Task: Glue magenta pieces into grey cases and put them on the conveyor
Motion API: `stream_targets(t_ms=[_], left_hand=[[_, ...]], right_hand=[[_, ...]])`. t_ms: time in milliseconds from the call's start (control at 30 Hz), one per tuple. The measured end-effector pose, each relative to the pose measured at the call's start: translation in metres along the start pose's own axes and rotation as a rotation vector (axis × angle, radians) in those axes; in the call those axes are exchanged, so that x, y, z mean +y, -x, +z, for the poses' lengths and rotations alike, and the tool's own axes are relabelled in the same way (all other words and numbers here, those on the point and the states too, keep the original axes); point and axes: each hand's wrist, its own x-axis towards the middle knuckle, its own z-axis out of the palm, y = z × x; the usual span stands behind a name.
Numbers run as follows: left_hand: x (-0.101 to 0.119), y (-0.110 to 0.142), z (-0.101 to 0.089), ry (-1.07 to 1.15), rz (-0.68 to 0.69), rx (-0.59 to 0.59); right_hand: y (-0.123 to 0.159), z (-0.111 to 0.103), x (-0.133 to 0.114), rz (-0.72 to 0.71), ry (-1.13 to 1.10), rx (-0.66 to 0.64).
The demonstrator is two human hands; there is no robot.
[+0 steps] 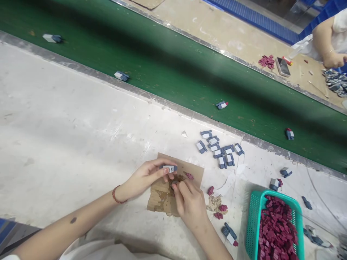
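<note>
Left grip (148, 175): nearly closed, thumb against fingers on a small blue-and-white part (170, 168), held up over the cardboard (197, 173). Right grip (191, 202): pinched down just beside and below it on a small dark piece (174, 183); mostly hidden, can't tell what it is. Wet-looking brown patches under both grips.

Handling, my read: part is light, stiff, probably hard plastic. Hold by the broad sides of the white block, go easy on the narrow blue end, could snap. Damp fingers = slippery.

Around: loose maroon piece (189, 176) just beyond right grip, cluster of similar parts (213, 140) farther out on the counter (67, 126), teal basket (252, 224) of maroon pieces off to its right.
</note>
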Motion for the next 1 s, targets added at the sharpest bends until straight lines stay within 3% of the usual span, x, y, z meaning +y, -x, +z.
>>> stream_targets(t_ms=[200, 333, 533, 767, 1000], left_hand=[[-0.010, 0.006, 0.004, -0.321, 0.300, 0.002], [-0.017, 0.005, 0.006, -0.479, 0.493, -0.014], [-0.020, 0.005, 0.007, -0.560, 0.569, -0.021], [-0.022, 0.006, 0.009, -0.611, 0.563, -0.047], [-0.022, 0.005, 0.011, -0.633, 0.599, -0.035]], right_hand=[[0.001, -0.008, 0.004, 0.451, -0.685, 0.160], [-0.003, -0.005, -0.001, 0.538, -0.921, 0.246], [-0.010, -0.004, -0.006, 0.540, -0.958, 0.259], [-0.008, 0.004, -0.004, 0.514, -0.935, 0.242], [-0.004, 0.003, -0.002, 0.443, -0.681, 0.193]])
